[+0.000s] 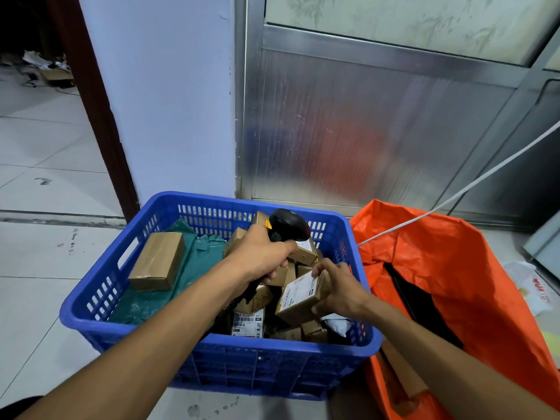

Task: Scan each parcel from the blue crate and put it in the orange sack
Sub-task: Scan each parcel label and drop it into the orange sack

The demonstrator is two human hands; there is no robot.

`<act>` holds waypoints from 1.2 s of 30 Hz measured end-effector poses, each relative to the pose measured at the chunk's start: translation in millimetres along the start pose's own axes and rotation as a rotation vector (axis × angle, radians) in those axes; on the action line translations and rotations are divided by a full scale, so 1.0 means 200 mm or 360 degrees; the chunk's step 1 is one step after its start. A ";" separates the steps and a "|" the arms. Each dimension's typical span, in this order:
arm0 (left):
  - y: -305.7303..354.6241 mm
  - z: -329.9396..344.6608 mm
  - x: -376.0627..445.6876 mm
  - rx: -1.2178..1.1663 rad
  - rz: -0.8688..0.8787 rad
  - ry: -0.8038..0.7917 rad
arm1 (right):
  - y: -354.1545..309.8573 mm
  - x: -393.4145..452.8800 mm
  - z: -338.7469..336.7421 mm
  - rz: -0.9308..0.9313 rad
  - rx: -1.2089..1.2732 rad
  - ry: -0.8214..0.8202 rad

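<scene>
Parcel lifted over crate

Small brown cardboard parcel with a white label (301, 294) is sitting in the right hand (339, 291), fingers curling round its edges, above the blue slotted plastic crate (100, 301). Left hand (263, 256) is gripping a black handheld scanner (288, 227) over the piled boxes. Orange woven sack (454, 268) is standing just right of the crate, mouth gaping.
</scene>
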State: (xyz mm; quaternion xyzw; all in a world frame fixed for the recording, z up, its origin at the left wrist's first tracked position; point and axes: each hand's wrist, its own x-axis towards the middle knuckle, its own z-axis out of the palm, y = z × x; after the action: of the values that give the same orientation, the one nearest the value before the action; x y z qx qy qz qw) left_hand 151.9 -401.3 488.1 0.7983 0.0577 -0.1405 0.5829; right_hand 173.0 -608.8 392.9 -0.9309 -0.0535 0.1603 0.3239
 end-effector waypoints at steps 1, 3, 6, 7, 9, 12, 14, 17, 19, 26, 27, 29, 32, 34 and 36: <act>0.00 0.00 0.00 0.0004 -0.0002 0.0000 | -0.02 -0.02 -0.03 -0.0022 -0.0051 0.0027; 0.00 0.01 -0.01 0.0001 -0.0011 -0.0003 | -0.06 -0.05 -0.09 -0.0095 -0.0153 0.0085; 0.00 0.01 -0.01 0.0001 -0.0014 0.0001 | -0.09 -0.10 -0.17 -0.0239 -0.0228 0.0167; 0.00 0.01 -0.01 0.0006 -0.0009 0.0006 | -0.09 -0.12 -0.20 -0.0278 -0.0220 0.0187; 0.00 0.02 -0.01 0.0002 0.0000 0.0011 | -0.08 -0.15 -0.23 -0.0335 -0.0217 0.0218; 0.00 0.04 -0.02 -0.0001 0.0017 -0.0006 | -0.05 -0.17 -0.26 -0.0407 -0.0218 0.0279; 0.00 0.04 -0.02 0.0000 0.0033 -0.0020 | -0.02 -0.17 -0.28 -0.0449 -0.0205 0.0357; 0.00 0.05 -0.02 -0.0019 0.0044 -0.0040 | 0.02 -0.15 -0.32 -0.0517 -0.0281 0.0508; 0.00 0.05 -0.02 -0.0073 0.0029 -0.0060 | 0.03 -0.14 -0.35 -0.0550 -0.0321 0.0578; 0.01 0.03 -0.02 -0.0267 -0.0017 -0.0146 | 0.01 -0.12 -0.40 -0.0771 -0.0378 0.0777; 0.01 0.03 -0.02 -0.0308 -0.0030 -0.0157 | 0.01 -0.12 -0.39 -0.0792 -0.0387 0.0794; 0.02 0.03 -0.03 -0.0391 -0.0056 -0.0170 | 0.00 -0.12 -0.38 -0.0840 -0.0404 0.0820; 0.04 0.03 -0.05 -0.0460 -0.0068 -0.0205 | -0.01 -0.12 -0.37 -0.0873 -0.0419 0.0824; 0.03 0.03 -0.05 -0.0479 -0.0073 -0.0221 | -0.01 -0.12 -0.36 -0.0869 -0.0429 0.0798; 0.03 0.03 -0.05 -0.0487 -0.0072 -0.0216 | -0.01 -0.11 -0.35 -0.0850 -0.0442 0.0772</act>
State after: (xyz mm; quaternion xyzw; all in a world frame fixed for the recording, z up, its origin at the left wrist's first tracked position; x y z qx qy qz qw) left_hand 143.1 -408.5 495.4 0.6873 0.0569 -0.1968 0.6969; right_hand 174.7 -652.4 452.5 -0.9300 -0.2370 -0.1632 0.2285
